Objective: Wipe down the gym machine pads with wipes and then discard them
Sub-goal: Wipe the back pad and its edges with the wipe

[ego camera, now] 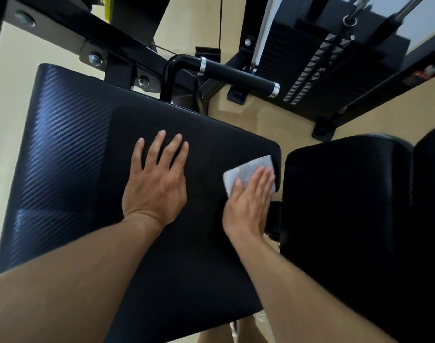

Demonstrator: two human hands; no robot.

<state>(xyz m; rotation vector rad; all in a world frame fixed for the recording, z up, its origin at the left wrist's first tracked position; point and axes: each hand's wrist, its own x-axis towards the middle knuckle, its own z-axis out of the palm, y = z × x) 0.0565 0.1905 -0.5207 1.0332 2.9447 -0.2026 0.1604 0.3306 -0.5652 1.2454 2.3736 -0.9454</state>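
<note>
**Pad wiped w/ wipe at right edge**

Pad [107, 149], black w/ a woven texture, fills most of the view and is seen from above. Left hand [155, 184] is laid flat on the pad's middle, fingers straight and spread wide, nothing held. Right hand [248, 201] is pressed flat on a white wipe [246, 169], fingers straight and close together; the wipe is pinned against the pad near its far right corner, w/ part of it showing beyond the fingertips. The right hand is slightly blurred.

A 2nd black pad [347, 206] is seen just beside the first on the right, a narrow gap between them. Behind the pads, a black handle [236, 75] w/ chrome rings is mounted on the frame [70, 38], and a weight stack [317, 68] is seen at top right. Beige floor [8, 120] is visible around the machine.
</note>
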